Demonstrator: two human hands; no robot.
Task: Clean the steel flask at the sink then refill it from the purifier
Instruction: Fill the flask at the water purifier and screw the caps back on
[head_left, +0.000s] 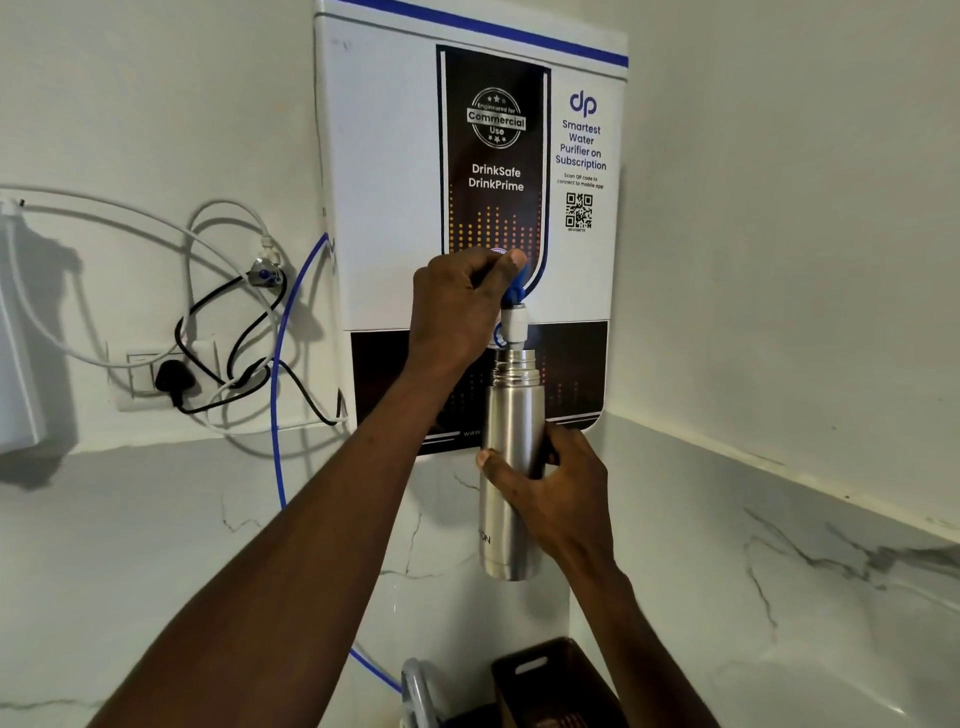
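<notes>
A tall steel flask with no cap is held upright, its open mouth directly under the white spout of the wall-mounted water purifier. My right hand is wrapped around the flask's middle. My left hand is higher up, its fingers closed on the blue tap lever above the spout. No water stream can be made out between spout and flask.
A marble-patterned wall runs behind and to the right. White and black cables, a blue tube and a plugged socket hang to the left of the purifier. Below, a brown basket and a metal object sit near the frame's bottom edge.
</notes>
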